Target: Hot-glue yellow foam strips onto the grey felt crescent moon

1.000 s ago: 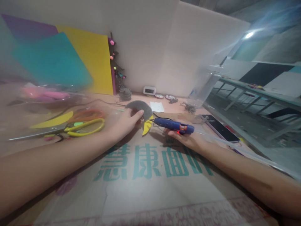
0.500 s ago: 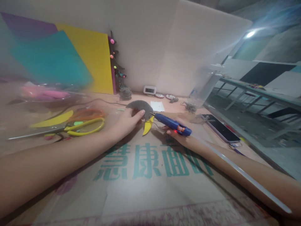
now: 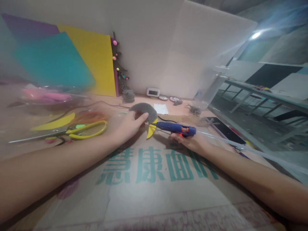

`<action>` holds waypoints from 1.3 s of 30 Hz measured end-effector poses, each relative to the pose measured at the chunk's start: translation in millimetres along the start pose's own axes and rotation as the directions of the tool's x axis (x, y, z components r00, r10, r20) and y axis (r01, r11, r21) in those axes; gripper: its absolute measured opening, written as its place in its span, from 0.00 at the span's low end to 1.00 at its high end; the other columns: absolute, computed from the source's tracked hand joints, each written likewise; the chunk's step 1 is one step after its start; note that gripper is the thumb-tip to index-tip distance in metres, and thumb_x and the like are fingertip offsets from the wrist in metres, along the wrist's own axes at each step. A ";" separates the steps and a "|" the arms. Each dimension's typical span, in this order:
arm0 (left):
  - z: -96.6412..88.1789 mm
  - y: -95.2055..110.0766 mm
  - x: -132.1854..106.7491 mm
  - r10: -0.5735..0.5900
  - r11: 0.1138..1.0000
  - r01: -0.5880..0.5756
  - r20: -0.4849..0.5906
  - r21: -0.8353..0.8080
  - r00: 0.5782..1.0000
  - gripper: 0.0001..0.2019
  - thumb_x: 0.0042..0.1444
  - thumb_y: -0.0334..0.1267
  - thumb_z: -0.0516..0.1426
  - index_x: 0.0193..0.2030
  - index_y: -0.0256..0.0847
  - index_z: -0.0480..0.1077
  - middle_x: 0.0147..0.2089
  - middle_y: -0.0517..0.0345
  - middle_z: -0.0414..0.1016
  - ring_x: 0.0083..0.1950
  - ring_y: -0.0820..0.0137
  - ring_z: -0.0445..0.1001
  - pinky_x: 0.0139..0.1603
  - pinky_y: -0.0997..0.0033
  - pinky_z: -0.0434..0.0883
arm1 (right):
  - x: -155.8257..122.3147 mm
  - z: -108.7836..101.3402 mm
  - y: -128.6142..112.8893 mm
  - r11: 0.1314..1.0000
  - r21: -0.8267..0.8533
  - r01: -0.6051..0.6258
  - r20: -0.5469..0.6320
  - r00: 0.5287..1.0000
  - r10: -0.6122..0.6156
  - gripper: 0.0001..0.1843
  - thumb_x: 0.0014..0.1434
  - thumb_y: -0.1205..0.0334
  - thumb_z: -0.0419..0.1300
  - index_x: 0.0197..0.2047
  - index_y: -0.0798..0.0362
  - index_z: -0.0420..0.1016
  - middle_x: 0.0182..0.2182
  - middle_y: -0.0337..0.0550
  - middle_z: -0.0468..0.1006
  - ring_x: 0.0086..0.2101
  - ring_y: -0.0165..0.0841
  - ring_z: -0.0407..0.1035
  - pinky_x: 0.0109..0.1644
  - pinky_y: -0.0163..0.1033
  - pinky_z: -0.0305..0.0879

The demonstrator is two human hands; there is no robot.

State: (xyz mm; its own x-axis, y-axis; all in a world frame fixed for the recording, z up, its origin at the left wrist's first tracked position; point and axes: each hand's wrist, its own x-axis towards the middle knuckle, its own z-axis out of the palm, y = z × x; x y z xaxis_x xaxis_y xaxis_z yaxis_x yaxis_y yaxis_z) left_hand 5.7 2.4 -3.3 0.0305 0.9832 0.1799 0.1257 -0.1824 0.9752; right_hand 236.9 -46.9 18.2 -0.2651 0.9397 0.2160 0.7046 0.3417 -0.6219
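Between thumb and fingers, my left hand [image 3: 136, 123] pinches a dark grey crescent-shaped piece [image 3: 146, 110], held up above the table. A yellow pointed piece [image 3: 151, 131] sits at the crescent's lower right end. My right hand [image 3: 186, 140] is wrapped round a blue glue gun [image 3: 176, 128] with a small red light lit. The gun's nozzle points left and reaches the yellow piece; whether it touches is hard to tell. A long clear glue stick [image 3: 223, 141] sticks out of the gun's back end. A dark cord runs behind the gun.
Yellow-handled scissors [image 3: 86, 130] and a yellow curved cutout [image 3: 55, 123] lie left. Along the back are a small digital clock [image 3: 153, 92], a white paper [image 3: 161, 109] and a decorated little tree [image 3: 120, 70]. At right rests a phone [image 3: 226, 130]. Coloured sheets [image 3: 96, 61] lean on the wall.
The glue gun has turned from sloping down rightwards to nearly level, its nozzle lower against the yellow piece. The glue stick's tail swung up with it. My left hand stays almost still.
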 end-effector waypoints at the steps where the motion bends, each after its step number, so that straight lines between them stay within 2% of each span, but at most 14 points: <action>1: -0.7 -0.7 0.6 0.026 0.999 -0.027 0.032 0.029 0.999 0.16 0.53 0.51 0.59 0.30 0.39 0.71 0.28 0.57 0.74 0.33 0.67 0.71 0.37 0.70 0.65 | 0.4 0.8 1.2 1.000 0.006 -0.002 -0.004 1.000 0.003 0.18 0.54 0.43 0.60 0.30 0.50 0.68 0.22 0.37 0.71 0.24 0.33 0.67 0.29 0.38 0.65; 3: -2.4 -2.5 2.1 0.066 0.994 -0.072 0.076 0.083 0.995 0.17 0.55 0.52 0.57 0.29 0.39 0.71 0.28 0.57 0.74 0.33 0.67 0.71 0.36 0.69 0.65 | 0.8 2.2 3.4 1.000 0.018 0.001 -0.022 1.000 -0.001 0.18 0.53 0.44 0.61 0.30 0.50 0.68 0.24 0.38 0.72 0.25 0.33 0.67 0.30 0.38 0.66; 9: -4.1 -6.3 4.8 0.086 0.989 -0.095 0.080 0.117 0.993 0.17 0.55 0.53 0.56 0.30 0.39 0.70 0.29 0.56 0.74 0.33 0.66 0.71 0.36 0.69 0.65 | 0.6 2.5 3.0 0.997 0.072 -0.004 -0.011 1.000 0.004 0.18 0.52 0.43 0.62 0.30 0.50 0.68 0.25 0.38 0.73 0.27 0.34 0.67 0.32 0.39 0.67; 18: -3.2 -1.2 2.7 0.066 0.986 -0.079 0.094 0.144 0.993 0.16 0.56 0.51 0.55 0.30 0.39 0.69 0.27 0.58 0.73 0.32 0.67 0.71 0.36 0.69 0.65 | 1.4 3.3 5.8 1.000 -0.003 0.008 -0.027 1.000 -0.008 0.18 0.53 0.44 0.61 0.29 0.49 0.66 0.24 0.38 0.70 0.26 0.33 0.65 0.29 0.38 0.64; 22: -3.1 -1.0 1.9 0.092 0.986 -0.107 0.118 0.129 0.989 0.16 0.57 0.52 0.55 0.30 0.40 0.69 0.27 0.58 0.73 0.32 0.67 0.71 0.35 0.70 0.66 | 2.1 2.5 4.4 0.998 -0.053 0.028 -0.031 0.999 -0.030 0.17 0.53 0.45 0.62 0.28 0.49 0.66 0.22 0.36 0.68 0.25 0.32 0.64 0.29 0.38 0.63; 27: -3.2 -1.7 2.0 0.092 0.986 -0.108 0.128 0.124 0.988 0.16 0.57 0.51 0.55 0.29 0.40 0.69 0.27 0.58 0.72 0.31 0.68 0.70 0.34 0.70 0.66 | 1.2 3.2 1.8 0.998 -0.049 0.036 -0.041 0.998 -0.038 0.16 0.53 0.47 0.61 0.28 0.49 0.66 0.22 0.36 0.69 0.24 0.32 0.64 0.29 0.38 0.62; 33: -2.7 -0.1 1.6 0.111 0.985 -0.128 0.141 0.120 0.984 0.16 0.57 0.51 0.55 0.28 0.40 0.69 0.26 0.58 0.72 0.30 0.68 0.70 0.32 0.71 0.65 | 1.0 2.1 -3.1 0.996 -0.089 -0.005 -0.043 0.999 0.001 0.12 0.52 0.49 0.62 0.29 0.49 0.70 0.23 0.36 0.72 0.25 0.32 0.66 0.29 0.38 0.64; 39: -2.4 1.2 1.8 0.111 0.985 -0.130 0.164 0.115 0.980 0.16 0.57 0.50 0.55 0.27 0.40 0.68 0.25 0.58 0.71 0.29 0.68 0.70 0.32 0.71 0.65 | -2.2 2.1 -11.3 0.998 -0.043 -0.043 -0.051 0.998 0.041 0.12 0.51 0.49 0.63 0.31 0.49 0.72 0.23 0.37 0.73 0.25 0.33 0.68 0.29 0.38 0.66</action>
State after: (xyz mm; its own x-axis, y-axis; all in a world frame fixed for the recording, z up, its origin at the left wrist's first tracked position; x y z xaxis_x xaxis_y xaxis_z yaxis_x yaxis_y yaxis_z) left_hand 3.5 3.9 -1.4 0.2067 0.9424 0.2630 0.2341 -0.3087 0.9219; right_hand 228.2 -52.9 23.1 -0.2022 0.9524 0.2282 0.7429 0.3010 -0.5979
